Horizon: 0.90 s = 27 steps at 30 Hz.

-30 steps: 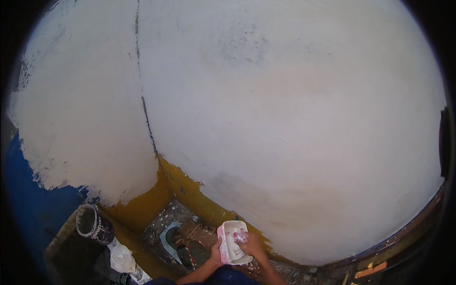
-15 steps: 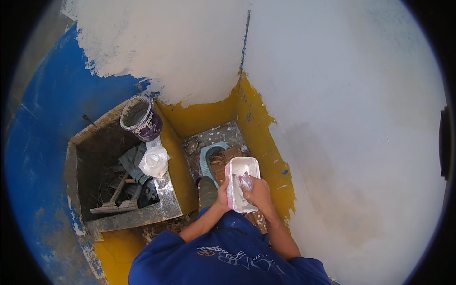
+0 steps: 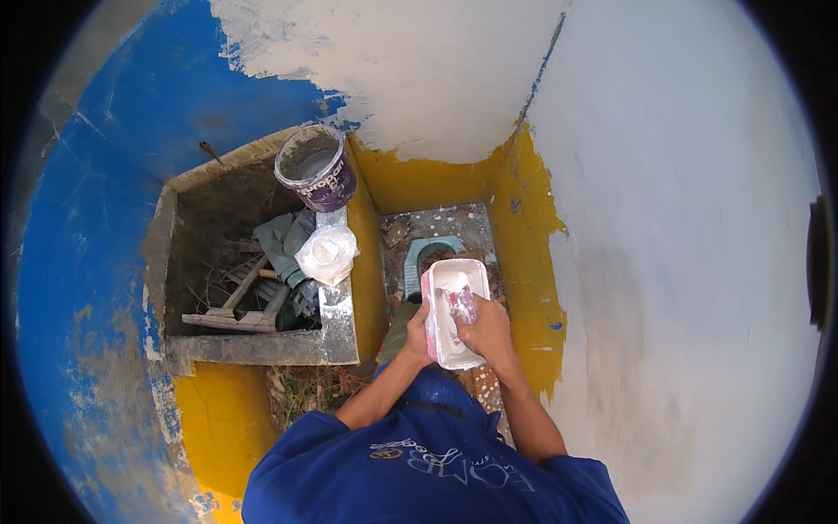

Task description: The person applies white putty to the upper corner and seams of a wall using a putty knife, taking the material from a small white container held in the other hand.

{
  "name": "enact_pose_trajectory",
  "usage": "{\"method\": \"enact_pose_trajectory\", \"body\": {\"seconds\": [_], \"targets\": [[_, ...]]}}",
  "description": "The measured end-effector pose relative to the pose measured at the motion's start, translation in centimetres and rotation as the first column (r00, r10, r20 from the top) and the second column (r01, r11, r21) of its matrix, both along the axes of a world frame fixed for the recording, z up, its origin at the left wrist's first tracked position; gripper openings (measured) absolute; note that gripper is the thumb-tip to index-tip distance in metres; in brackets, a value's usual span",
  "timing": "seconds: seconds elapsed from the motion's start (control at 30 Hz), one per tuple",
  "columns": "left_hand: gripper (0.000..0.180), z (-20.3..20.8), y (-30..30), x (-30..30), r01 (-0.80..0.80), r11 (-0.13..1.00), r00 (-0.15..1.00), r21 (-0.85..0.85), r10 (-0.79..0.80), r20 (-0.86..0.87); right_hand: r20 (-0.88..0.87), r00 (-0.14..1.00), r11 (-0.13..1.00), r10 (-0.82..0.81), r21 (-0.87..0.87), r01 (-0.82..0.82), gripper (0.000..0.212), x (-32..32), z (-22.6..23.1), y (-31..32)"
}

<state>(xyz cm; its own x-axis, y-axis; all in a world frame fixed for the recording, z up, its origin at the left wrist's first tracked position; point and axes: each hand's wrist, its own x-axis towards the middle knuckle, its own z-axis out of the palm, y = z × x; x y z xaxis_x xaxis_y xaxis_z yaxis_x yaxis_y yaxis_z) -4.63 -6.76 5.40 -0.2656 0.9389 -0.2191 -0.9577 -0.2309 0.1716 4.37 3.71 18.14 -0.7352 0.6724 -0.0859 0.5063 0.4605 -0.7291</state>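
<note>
My left hand [image 3: 420,335] grips the left side of a rectangular white tub [image 3: 434,325] with pinkish, smeared outer walls. White paste coats the inside of the tub. Over its right rim reaches my right hand [image 3: 487,332], closed around a reddish, paste-smeared scraper [image 3: 459,304] whose end is down in the tub. The fingers partly hide the scraper's shape. I hold the tub in front of my blue shirt, above a light-blue squat toilet [image 3: 415,265] in the floor.
To the left stands a concrete basin [image 3: 262,348] holding wooden pieces [image 3: 231,321] and a grey-green cloth [image 3: 284,243]. On its right ledge sit a purple bucket [image 3: 332,190] and a white plastic bag [image 3: 328,254]. A white-coated wall [image 3: 681,218] rises close on my right.
My view has turned, so the basin, bucket and toilet appear farther right and mostly higher. Both hands keep their hold on the tub and scraper, with the scraper still inside.
</note>
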Motion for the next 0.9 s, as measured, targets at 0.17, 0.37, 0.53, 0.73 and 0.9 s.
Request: {"method": "enact_pose_trajectory", "body": {"seconds": [0.17, 0.37, 0.53, 0.73, 0.9], "targets": [[0.058, 1.2, 1.1, -2.3, -0.071, 0.997, 0.997, -0.037, 0.070, -0.042, -0.105, 0.994, 0.996, 0.031, -0.081, -0.040, 0.027, -2.2, 0.7, 1.3], [0.059, 2.5, 4.0, -5.1, -0.124, 0.983, 0.983, -0.136, 0.102, -0.155, 0.062, 0.998, 0.998, 0.019, 0.066, -0.023, 0.027, -5.8, 1.9, 4.0], [0.062, 1.8, 7.1, -9.7, -0.068, 0.996, 0.996, -0.062, 0.065, -0.057, -0.111, 0.994, 0.998, -0.004, -0.057, -0.002, 0.030, -9.5, 1.7, 8.2], [0.063, 3.8, 11.2, -14.8, -0.124, 0.989, 0.985, -0.080, 0.113, -0.133, 0.054, 0.995, 0.996, 0.085, 0.027, -0.086, 0.031, -16.0, 3.0, 10.6], [0.064, 6.5, 12.5, -19.6, -0.107, 0.993, 0.979, -0.047, 0.098, -0.177, 0.084, 0.996, 1.000, -0.013, 0.007, 0.013, 0.035, -20.1, 7.0, 11.8]]}}
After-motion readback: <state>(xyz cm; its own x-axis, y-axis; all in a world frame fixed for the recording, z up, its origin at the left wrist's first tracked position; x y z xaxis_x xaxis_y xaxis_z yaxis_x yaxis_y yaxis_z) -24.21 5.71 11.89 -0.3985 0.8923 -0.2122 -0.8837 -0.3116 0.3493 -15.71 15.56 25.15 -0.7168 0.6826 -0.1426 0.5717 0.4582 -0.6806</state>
